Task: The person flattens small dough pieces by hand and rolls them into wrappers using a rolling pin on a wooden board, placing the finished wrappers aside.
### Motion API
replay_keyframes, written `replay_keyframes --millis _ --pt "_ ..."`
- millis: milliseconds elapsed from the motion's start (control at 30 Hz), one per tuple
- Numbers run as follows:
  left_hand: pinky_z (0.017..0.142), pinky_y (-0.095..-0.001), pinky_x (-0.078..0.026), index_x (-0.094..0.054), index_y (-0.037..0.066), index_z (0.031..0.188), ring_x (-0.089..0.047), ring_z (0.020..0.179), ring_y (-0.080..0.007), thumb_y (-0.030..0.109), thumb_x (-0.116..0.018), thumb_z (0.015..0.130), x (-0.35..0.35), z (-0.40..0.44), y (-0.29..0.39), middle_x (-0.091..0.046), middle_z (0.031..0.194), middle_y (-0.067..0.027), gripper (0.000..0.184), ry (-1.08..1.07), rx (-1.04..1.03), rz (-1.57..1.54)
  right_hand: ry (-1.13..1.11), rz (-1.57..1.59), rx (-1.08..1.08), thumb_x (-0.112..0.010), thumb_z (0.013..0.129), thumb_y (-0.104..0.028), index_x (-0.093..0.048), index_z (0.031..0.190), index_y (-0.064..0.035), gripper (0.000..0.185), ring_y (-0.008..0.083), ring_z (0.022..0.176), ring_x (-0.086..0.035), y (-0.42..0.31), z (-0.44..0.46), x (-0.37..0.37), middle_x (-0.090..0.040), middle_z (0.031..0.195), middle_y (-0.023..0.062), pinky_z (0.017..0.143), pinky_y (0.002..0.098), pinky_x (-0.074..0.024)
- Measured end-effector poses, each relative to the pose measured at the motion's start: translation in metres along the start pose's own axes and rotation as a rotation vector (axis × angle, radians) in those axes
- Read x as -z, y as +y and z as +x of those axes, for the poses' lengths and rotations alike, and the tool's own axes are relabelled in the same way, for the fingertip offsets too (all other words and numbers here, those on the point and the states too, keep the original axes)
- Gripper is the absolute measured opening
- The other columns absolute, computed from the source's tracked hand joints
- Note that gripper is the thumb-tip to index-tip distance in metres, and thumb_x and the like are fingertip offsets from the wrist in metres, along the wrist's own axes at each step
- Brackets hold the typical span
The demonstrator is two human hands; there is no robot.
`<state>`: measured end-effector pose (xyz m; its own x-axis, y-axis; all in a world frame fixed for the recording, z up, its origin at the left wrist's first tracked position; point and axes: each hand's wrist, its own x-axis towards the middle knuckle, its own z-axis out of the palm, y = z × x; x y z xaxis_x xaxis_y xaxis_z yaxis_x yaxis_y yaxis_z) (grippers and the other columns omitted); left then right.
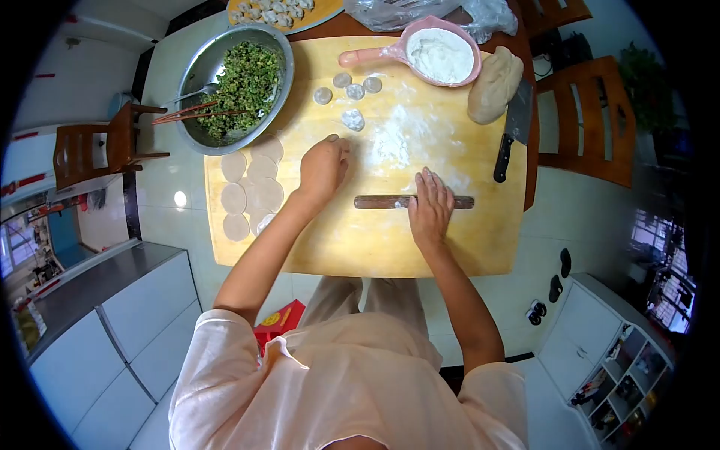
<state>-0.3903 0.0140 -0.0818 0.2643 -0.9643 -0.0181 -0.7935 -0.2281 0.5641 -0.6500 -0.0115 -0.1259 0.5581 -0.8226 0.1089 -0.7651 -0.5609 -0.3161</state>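
Observation:
My left hand is curled closed above the wooden board, just right of several thin round dough wrappers. What its fingers hold, if anything, is hidden. My right hand lies across a dark wooden rolling pin, fingers stretched out flat past it. Beyond my left hand sit a floured dough piece and several small flattened dough pieces. Loose flour is spread over the board between them and the pin.
At the board's upper left stands a metal bowl of chopped green filling, with chopsticks and a spoon. A pink flour scoop, a dough lump and a knife lie at the right. Dumplings rest on a tray behind.

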Motion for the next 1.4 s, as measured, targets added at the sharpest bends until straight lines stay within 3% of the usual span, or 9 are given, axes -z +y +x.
replay_keyframes --millis 133,500,667,767,900,1033,1167,1300,1400 --pt "0.069 -0.0380 -0.050 -0.065 0.002 0.091 -0.063 0.080 -0.0314 0.004 -0.069 0.074 -0.007 0.004 -0.004 -0.063 0.089 -0.0142 0.017 0.094 0.162 -0.052 -0.009 0.000 0.010 -0.070 0.079 -0.016 -0.057 0.128 -0.0044 0.052 0.0273 0.130 -0.044 0.000 -0.002 0.000 -0.050 0.141 0.0112 0.108 0.0458 -0.0310" --pt "0.080 -0.0460 -0.048 -0.064 0.002 0.095 -0.059 0.091 -0.0376 0.002 -0.063 0.078 -0.023 0.061 -0.025 -0.065 0.093 -0.0148 0.017 0.100 -0.223 -0.086 0.021 0.017 0.024 -0.069 0.079 -0.018 -0.058 0.125 -0.0046 0.048 0.0273 0.129 -0.045 0.001 -0.002 0.000 -0.050 0.140 0.0108 0.108 0.0460 -0.0311" --pt "0.055 -0.0235 -0.043 -0.066 0.003 0.084 -0.056 0.060 -0.0077 0.013 -0.069 0.087 0.007 0.041 -0.022 -0.063 0.070 0.0004 0.011 -0.224 0.384 -0.955 0.044 0.030 0.021 -0.069 0.079 -0.017 -0.059 0.122 -0.0045 0.046 0.0271 0.128 -0.046 0.002 -0.003 -0.002 -0.051 0.139 0.0109 0.107 0.0461 -0.0318" --pt "0.056 -0.0280 -0.046 -0.067 0.002 0.077 -0.059 0.059 -0.0123 0.012 -0.070 0.083 -0.010 0.015 -0.060 -0.065 0.067 -0.0044 0.012 -0.243 0.235 -0.022 0.051 0.045 0.041 -0.069 0.078 -0.016 -0.060 0.120 -0.0045 0.045 0.0274 0.128 -0.047 0.000 -0.002 0.002 -0.052 0.137 0.0115 0.107 0.0461 -0.0324" --pt "0.062 -0.0358 -0.049 -0.067 0.003 0.074 -0.062 0.061 -0.0246 0.020 -0.074 0.074 -0.004 0.010 -0.065 -0.066 0.069 -0.0131 0.018 -0.270 0.477 -0.713 0.067 0.034 0.027 -0.069 0.077 -0.015 -0.061 0.118 -0.0043 0.043 0.0278 0.127 -0.047 0.001 -0.001 0.002 -0.054 0.135 0.0123 0.106 0.0461 -0.0328" --pt "0.058 -0.0334 -0.047 -0.065 0.002 0.076 -0.060 0.058 -0.0163 0.018 -0.073 0.078 0.001 0.001 -0.055 -0.063 0.065 -0.0091 0.018 -0.103 0.345 -0.252 0.054 0.067 0.033 -0.068 0.078 -0.012 -0.062 0.117 -0.0039 0.040 0.0281 0.126 -0.048 0.002 0.002 -0.001 -0.055 0.134 0.0121 0.106 0.0461 -0.0328" --pt "0.056 -0.0258 -0.046 -0.063 0.002 0.086 -0.058 0.061 -0.0067 0.008 -0.068 0.088 0.011 -0.002 -0.013 -0.061 0.067 0.0002 0.008 -0.110 0.404 -0.604 0.066 0.073 0.061 -0.069 0.079 -0.014 -0.062 0.117 -0.0050 0.039 0.0269 0.125 -0.049 0.001 0.001 0.001 -0.055 0.133 0.0113 0.106 0.0454 -0.0331" --pt "0.066 -0.0317 -0.051 -0.062 0.001 0.095 -0.065 0.078 -0.0244 -0.003 -0.065 0.081 -0.011 -0.018 0.006 -0.067 0.097 -0.0128 0.015 0.083 -0.349 -0.335 0.001 0.134 0.131 -0.071 0.079 -0.018 -0.062 0.117 -0.0061 0.040 0.0248 0.124 -0.050 0.015 -0.011 0.006 -0.056 0.132 0.0095 0.105 0.0447 -0.0339" --pt "0.069 -0.0342 -0.051 -0.063 0.002 0.095 -0.064 0.085 -0.0302 -0.005 -0.065 0.076 -0.015 -0.040 0.007 -0.065 0.103 -0.0150 0.021 -0.016 -0.131 -0.197 -0.003 0.165 0.199 -0.072 0.079 -0.019 -0.062 0.115 -0.0064 0.039 0.0245 0.121 -0.052 0.021 -0.017 0.009 -0.058 0.129 0.0086 0.105 0.0445 -0.0349"
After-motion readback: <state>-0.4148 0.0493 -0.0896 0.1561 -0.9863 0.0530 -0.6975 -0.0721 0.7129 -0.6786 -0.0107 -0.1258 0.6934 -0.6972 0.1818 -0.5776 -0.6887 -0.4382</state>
